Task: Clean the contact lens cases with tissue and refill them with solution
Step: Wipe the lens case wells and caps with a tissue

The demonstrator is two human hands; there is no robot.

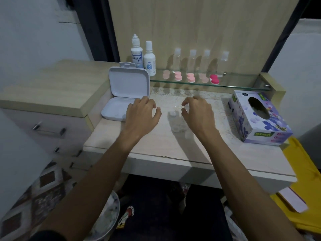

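Contact lens cases (191, 77), five counted on the glass shelf (243, 86), pink to red, all capped. I judge the cleaning not begun: no tissue drawn from the tissue box (260, 119), no case opened. Solution bottles (137, 53): two, at the shelf's left end. Small clear bottles (192, 60): four upright behind the cases, plus one lying on the desk (156, 145) between my hands (blurred, contents unclear). White hinged box (128, 82): one, lid up. Left hand (142, 113) and right hand (198, 110) hover with fingers loosely curled, holding nothing.
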